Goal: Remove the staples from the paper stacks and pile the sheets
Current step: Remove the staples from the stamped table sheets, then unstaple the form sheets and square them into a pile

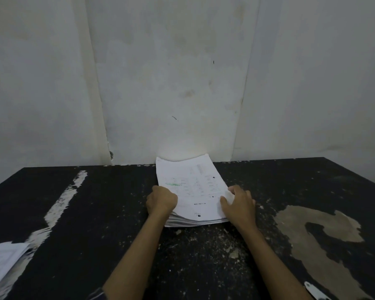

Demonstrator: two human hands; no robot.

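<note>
Both hands on the paper stack (191, 182), which lies mid-table (95, 213) with its far edge up against the wall (182, 83). Left hand (161, 200) is curled tight round the left edge, knuckles up. Right hand (239, 203) is bent over the right edge, thumb flat on the top sheet; what my fingertips do underneath is hidden. I read the step as getting a grip to square the stack or draw it toward me. The near edge is fanned, so the sheets look loose there. Plan: squeeze evenly from both sides, slide rather than lift, and keep the top sheet pinned with the thumb so nothing shears off. No staple visible from here, so find the bound corner before prying anything, and pull straight, or the paper probably tears. The second paper pile (2, 260) at the near-left corner, well apart and half out of view, is the likely drop spot. There's a pale object (315, 291) at the near-right edge; can't tell if it's a tool.
</note>
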